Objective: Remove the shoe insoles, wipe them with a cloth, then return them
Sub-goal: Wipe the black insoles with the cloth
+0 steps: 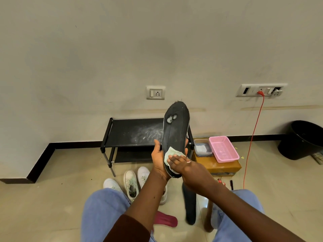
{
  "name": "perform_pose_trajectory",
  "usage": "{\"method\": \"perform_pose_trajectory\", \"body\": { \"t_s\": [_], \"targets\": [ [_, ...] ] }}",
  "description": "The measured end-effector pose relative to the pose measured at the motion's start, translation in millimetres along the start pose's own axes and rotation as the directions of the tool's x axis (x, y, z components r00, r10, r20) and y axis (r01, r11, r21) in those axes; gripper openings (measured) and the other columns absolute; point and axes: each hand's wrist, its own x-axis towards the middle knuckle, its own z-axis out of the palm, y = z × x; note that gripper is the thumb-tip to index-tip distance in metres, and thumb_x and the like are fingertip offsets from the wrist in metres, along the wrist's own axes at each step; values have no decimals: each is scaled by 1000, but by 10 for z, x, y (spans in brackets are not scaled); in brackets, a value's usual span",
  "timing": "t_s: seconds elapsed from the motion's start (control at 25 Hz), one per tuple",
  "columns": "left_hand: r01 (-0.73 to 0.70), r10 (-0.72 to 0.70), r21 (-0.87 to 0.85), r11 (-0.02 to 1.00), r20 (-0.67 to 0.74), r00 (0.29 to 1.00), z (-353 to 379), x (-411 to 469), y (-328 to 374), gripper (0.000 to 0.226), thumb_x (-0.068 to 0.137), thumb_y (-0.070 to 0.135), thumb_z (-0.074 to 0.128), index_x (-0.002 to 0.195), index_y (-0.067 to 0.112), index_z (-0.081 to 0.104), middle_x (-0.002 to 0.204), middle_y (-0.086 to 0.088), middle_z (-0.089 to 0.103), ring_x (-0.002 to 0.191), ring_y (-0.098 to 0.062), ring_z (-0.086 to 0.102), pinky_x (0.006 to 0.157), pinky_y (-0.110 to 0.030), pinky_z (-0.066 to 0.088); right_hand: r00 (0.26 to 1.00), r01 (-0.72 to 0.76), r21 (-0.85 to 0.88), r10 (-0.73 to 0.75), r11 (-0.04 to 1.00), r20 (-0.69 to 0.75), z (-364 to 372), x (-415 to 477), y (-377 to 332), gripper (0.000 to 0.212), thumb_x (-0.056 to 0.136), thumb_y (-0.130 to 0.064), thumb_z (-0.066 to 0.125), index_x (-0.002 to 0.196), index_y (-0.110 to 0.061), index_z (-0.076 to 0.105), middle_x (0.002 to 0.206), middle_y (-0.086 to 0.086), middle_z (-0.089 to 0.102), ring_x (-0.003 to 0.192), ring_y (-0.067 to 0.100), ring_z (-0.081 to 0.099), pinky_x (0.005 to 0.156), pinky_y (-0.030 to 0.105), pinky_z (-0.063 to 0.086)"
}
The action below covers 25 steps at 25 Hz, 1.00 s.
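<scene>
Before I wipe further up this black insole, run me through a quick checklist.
1. Left hand grips the black insole firmly: ok, fingers wrap its lower edges.
2. Cloth flat against the insole under the right hand: ok.
3. Upper part clean: not ok, pale patches show near the top end.
4. Back face clean: cannot tell, it is hidden.
5. White shoes within view on the floor for the return: ok.
6. Maroon insole on the floor already wiped: cannot tell.
</scene>
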Motion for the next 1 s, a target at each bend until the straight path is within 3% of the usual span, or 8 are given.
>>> {"method": "perform_pose_trajectory", "body": {
  "t_s": [0.12, 0.24, 0.36, 0.52, 0.64, 0.72, 0.84, 1.0],
  "targets": [
    [82, -82, 12, 997, -28, 996, 35, -33, -13, 67, 79, 52, 58, 118, -3, 56, 106, -19, 62, 92, -31, 65, 86, -45, 52, 999, -54, -43, 54, 998, -9, -97, 261, 97, 68, 91, -1, 39, 148, -22, 9, 156, -2, 5, 143, 11, 1, 111, 21, -4],
    [-22, 20, -28, 999, -58, 998, 73, -72, -93, 49, 82, 33, 56, 120, 2, 58, 108, -17, 65, 95, -29, 67, 86, -41, 52, 989, -145, -79, 142, 986, -38, -209, 470, 190, 62, 95, -6, 33, 148, -19, 5, 156, 1, 1, 144, 15, 1, 115, 27, 1],
    [-46, 44, -53, 998, -48, 998, 118, -86, -124, 47, 89, 35, 47, 118, 1, 63, 114, -18, 65, 99, -30, 67, 86, -42, 53, 984, -176, -61, 175, 983, -20, -218, 528, 214, 60, 97, -8, 31, 148, -17, -1, 156, 3, -4, 144, 16, 0, 115, 28, 6],
    [13, -7, 42, 999, -145, 989, 39, -79, -36, 56, 94, 43, 38, 94, -1, 72, 89, -17, 69, 77, -29, 70, 72, -39, 58, 992, -107, 15, 106, 994, 69, -161, 342, 91, 69, 93, -5, 42, 148, -24, 5, 156, -3, 2, 144, 14, 5, 115, 34, 15],
    [34, -12, 84, 996, -250, 968, 23, -58, -20, 55, 93, 50, 39, 105, 1, 59, 92, -15, 61, 82, -28, 63, 86, -39, 50, 997, -43, 20, 42, 999, 64, -104, 159, -44, 61, 94, -13, 44, 147, -24, 16, 155, -4, 14, 142, 11, 14, 113, 28, 18],
    [30, -3, 85, 996, -304, 953, 21, -77, -50, 55, 93, 51, 38, 103, 1, 57, 89, -17, 63, 84, -28, 59, 85, -42, 46, 998, -34, -3, 34, 999, 51, -78, 116, -78, 56, 95, -21, 44, 146, -23, 20, 154, -4, 19, 141, 11, 18, 111, 28, 23],
    [56, -29, 80, 995, -300, 954, 29, -120, -80, 56, 93, 53, 37, 93, 1, 59, 70, -15, 67, 68, -27, 67, 75, -38, 51, 991, -90, -33, 93, 995, 96, -64, 169, -67, 62, 94, -15, 45, 147, -24, 14, 156, -4, 12, 143, 14, 12, 115, 34, 14],
    [3, 4, 28, 1000, -243, 970, 52, -101, -59, 50, 96, 46, 34, 91, 3, 61, 75, -14, 68, 67, -28, 70, 64, -37, 58, 989, -137, -44, 139, 990, 58, -130, 319, -81, 64, 94, -6, 38, 148, -21, 6, 157, -2, 3, 143, 14, 6, 114, 31, 13]
  ]
}}
